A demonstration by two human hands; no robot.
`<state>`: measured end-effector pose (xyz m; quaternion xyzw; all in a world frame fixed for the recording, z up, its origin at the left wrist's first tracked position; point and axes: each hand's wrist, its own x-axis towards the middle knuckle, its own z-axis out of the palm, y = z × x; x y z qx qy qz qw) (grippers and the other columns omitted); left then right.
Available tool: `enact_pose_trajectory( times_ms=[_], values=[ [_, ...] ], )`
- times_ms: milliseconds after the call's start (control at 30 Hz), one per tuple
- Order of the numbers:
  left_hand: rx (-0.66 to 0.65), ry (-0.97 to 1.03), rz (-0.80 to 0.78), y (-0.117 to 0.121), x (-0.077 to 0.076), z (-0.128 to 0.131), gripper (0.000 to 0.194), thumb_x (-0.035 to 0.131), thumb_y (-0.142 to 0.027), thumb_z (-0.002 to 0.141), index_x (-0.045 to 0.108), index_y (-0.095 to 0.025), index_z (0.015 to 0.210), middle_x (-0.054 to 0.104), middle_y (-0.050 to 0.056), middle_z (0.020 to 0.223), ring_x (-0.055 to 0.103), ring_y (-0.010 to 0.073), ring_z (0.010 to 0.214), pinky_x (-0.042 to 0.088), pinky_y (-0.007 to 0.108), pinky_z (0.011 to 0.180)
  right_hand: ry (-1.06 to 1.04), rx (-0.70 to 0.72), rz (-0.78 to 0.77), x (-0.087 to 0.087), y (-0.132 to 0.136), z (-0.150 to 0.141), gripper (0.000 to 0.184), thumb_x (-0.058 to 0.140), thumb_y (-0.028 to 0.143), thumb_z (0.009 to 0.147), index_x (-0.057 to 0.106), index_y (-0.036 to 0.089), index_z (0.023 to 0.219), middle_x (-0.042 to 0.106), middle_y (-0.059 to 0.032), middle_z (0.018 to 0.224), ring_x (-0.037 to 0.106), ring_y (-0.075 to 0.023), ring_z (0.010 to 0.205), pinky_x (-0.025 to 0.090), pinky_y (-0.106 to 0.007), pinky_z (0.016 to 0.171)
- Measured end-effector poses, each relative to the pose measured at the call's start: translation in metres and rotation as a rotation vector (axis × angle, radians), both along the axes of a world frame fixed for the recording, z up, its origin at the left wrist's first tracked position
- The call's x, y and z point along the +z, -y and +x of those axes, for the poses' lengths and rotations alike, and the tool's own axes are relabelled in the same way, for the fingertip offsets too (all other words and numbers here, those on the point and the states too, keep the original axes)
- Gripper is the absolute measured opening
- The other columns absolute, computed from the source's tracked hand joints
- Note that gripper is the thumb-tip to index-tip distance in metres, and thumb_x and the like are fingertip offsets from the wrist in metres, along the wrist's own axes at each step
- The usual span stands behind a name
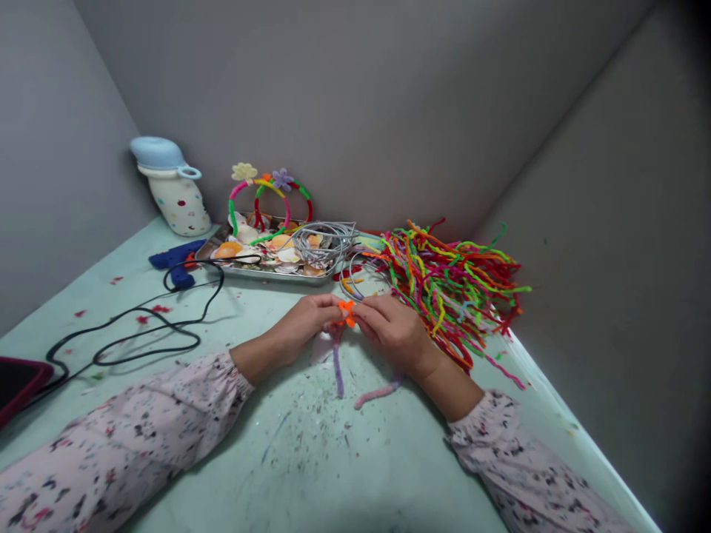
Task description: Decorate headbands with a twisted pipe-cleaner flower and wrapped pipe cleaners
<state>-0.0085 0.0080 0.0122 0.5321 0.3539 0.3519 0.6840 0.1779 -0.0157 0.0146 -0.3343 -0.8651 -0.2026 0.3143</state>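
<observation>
Both hands meet over the middle of the table, pinching a small orange flower shape [347, 312], which looks bent from fuzzy pipe cleaner. The fingers of my left hand [304, 326] close on its left side. My right hand [395, 332] grips it from the right, thumb and forefinger together. A purple pipe cleaner [338, 370] hangs or lies just below my left fingertips; I cannot tell whether it joins the flower. Near my right wrist a pink and purple pipe cleaner [378, 394] rests on the table.
A metal tray [266, 275] holds shells, coiled grey wire [327, 240] and two flowered headbands [260, 185]. To the right lies a heap of pipe cleaners [455, 277]. A blue glue gun [176, 257], black cable [189, 326], bottle [178, 192] and phone [19, 389] are on the left.
</observation>
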Motion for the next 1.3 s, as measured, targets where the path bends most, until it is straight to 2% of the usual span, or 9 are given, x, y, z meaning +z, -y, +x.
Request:
enact_pose_trajectory(
  times_ms=[333,533,733,833,1000,1167,1300],
  values=[
    [0.020,-0.012,0.001,-0.001,-0.003,0.001,0.008,0.059,-0.020,0.071,0.057,-0.013,0.066,0.055,0.001,0.059,0.046,0.0094,0.054,0.037,0.024,0.055,0.076,-0.008,-0.016,0.002,0.002,0.000,0.015,0.049,0.017,0.089,0.064,0.016,0.087,0.064,-0.0069,0.080,0.056,-0.0163,0.076,0.042,-0.028,0.070],
    [0.061,-0.051,-0.003,0.001,0.001,0.003,0.008,0.059,-0.018,0.068,0.057,-0.013,0.063,0.054,0.001,0.057,0.045,0.0091,0.052,0.037,0.024,0.053,0.109,-0.029,-0.079,0.003,0.004,-0.002,0.018,0.046,0.019,0.090,0.064,0.018,0.088,0.063,-0.0071,0.080,0.054,-0.0174,0.075,0.041,-0.030,0.068],
    [0.073,-0.089,0.010,0.001,-0.001,0.002,0.008,0.062,-0.020,0.067,0.061,-0.013,0.067,0.058,0.001,0.060,0.048,0.0096,0.053,0.037,0.024,0.054,0.066,-0.037,-0.156,0.000,0.004,-0.002,0.018,0.046,0.021,0.089,0.063,0.016,0.088,0.062,-0.0080,0.080,0.054,-0.0183,0.075,0.041,-0.030,0.068],
    [0.097,-0.120,0.060,0.002,0.002,0.003,0.011,0.064,-0.022,0.068,0.062,-0.012,0.070,0.058,0.000,0.060,0.048,0.0093,0.053,0.038,0.023,0.054,-0.057,-0.066,-0.244,-0.002,0.005,-0.005,0.016,0.048,0.022,0.088,0.062,0.016,0.087,0.061,-0.0070,0.080,0.055,-0.0175,0.076,0.041,-0.029,0.069],
    [0.146,-0.270,0.301,0.009,0.009,0.005,0.010,0.061,-0.023,0.073,0.062,-0.014,0.075,0.061,0.000,0.066,0.050,0.0102,0.057,0.039,0.023,0.057,-0.411,-0.081,-0.497,-0.002,0.006,-0.013,0.009,0.053,0.018,0.082,0.061,0.016,0.079,0.057,-0.0019,0.073,0.052,-0.0132,0.066,0.040,-0.025,0.061],
    [0.247,-0.486,0.750,0.013,0.009,0.003,0.010,0.057,-0.020,0.077,0.067,-0.018,0.080,0.066,0.003,0.076,0.056,0.0161,0.074,0.041,0.028,0.071,-0.640,-0.101,-0.737,0.000,0.006,-0.016,0.010,0.052,0.018,0.078,0.062,0.017,0.074,0.054,0.0016,0.065,0.048,-0.0118,0.060,0.036,-0.024,0.056],
    [0.196,-0.564,0.985,0.011,0.007,0.001,0.012,0.055,-0.021,0.081,0.067,-0.020,0.083,0.068,0.006,0.082,0.055,0.0195,0.082,0.041,0.032,0.079,-0.814,-0.092,-1.026,0.005,0.004,-0.016,0.010,0.053,0.021,0.073,0.062,0.017,0.070,0.050,0.0042,0.058,0.042,-0.0097,0.053,0.031,-0.022,0.049]
  ],
)
